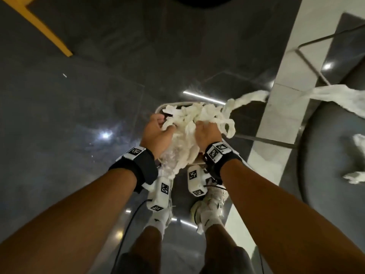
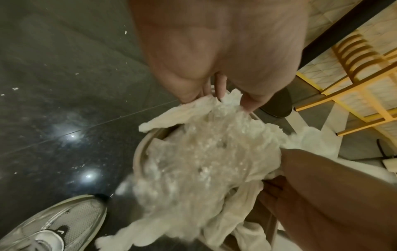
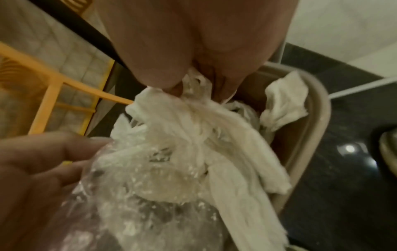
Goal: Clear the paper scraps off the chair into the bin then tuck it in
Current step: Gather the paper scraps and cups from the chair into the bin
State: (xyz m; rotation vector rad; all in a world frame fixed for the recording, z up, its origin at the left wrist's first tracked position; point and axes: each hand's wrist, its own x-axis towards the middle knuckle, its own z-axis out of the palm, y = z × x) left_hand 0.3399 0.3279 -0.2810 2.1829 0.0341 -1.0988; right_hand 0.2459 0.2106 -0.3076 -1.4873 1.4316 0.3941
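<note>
Gripping the paper scraps (image 1: 189, 123) over the bin (image 3: 311, 135), left hand (image 1: 156, 133), right hand (image 1: 207, 133)

No readable words or numbers, swoosh logo on sneaker (image 2: 60, 232), square coded markers on wristbands (image 1: 216, 151)

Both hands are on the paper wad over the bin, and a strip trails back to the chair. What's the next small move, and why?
Probably press the wad deeper into the bin, then reel in the trailing strip. The left hand and right hand grip paper heaped above the rim, and the strip still bridges to the chair, where more scraps lie.
</note>
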